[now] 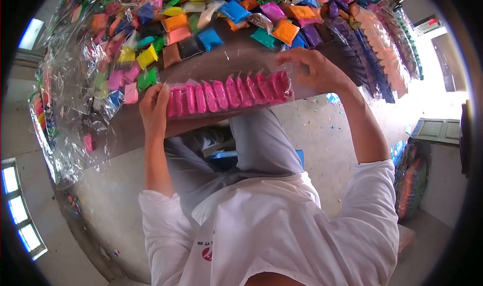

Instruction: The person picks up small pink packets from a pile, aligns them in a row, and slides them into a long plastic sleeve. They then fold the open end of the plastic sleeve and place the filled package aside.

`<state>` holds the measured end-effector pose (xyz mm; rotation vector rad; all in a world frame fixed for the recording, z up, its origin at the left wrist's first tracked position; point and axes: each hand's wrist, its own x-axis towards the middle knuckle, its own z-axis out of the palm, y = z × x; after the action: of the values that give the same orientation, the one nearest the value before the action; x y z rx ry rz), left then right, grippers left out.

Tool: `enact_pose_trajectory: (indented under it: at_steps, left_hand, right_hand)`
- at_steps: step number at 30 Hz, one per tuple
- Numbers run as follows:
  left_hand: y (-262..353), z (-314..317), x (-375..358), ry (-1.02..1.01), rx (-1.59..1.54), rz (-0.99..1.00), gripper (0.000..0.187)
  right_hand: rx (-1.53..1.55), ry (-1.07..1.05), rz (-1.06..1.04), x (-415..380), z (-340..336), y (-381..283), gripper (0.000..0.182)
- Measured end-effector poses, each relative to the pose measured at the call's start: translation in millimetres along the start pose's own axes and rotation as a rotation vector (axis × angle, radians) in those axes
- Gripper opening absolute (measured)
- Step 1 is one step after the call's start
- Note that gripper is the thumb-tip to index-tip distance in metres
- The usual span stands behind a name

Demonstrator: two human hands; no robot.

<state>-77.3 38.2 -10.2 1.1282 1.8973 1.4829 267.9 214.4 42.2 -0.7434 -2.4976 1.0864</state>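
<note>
A long clear plastic bag holds a row of several bright pink packets (221, 95) standing side by side at the near edge of the table. My left hand (155, 107) grips the bag's left end, thumb on top and the other fingers mostly hidden. Past the right end of the bag, my right hand (317, 69) is raised with its fingers bent but apart, and nothing shows in it. A small gap seems to lie between those fingers and the bag.
A heap of colourful small packets (284, 31) covers the far part of the brown table (201, 69). Crumpled clear plastic bags (75, 130) lie at the left. Long filled bags (380, 54) are lined up at the right. Scraps dot the floor (322, 140).
</note>
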Motion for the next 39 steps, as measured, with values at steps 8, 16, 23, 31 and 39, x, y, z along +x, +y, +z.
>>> enact_pose_trajectory:
  at_steps: [8,16,23,31,39]
  left_hand:
    - [-12.0,1.0,2.6,0.025,0.21,0.094,0.033]
    - [-8.6,3.7,2.1,0.068,0.253,0.103,0.032]
    - [-7.5,5.2,1.7,0.088,0.267,0.096,0.03]
    - [-8.4,8.3,0.6,0.109,0.262,0.093,0.029]
    - [-7.4,6.6,-0.1,0.118,0.274,0.119,0.03]
  right_hand:
    - [-0.107,-0.055,-0.027,4.9,13.6,0.0,0.047]
    - [-0.237,0.027,-0.126,8.2,9.6,-15.3,0.049]
    - [-0.231,-0.091,-0.176,30.9,39.8,-49.1,0.078]
    - [-0.321,-0.081,-0.143,53.8,59.4,-65.4,0.096]
    - [-0.313,-0.225,-0.11,89.2,106.5,-92.7,0.085]
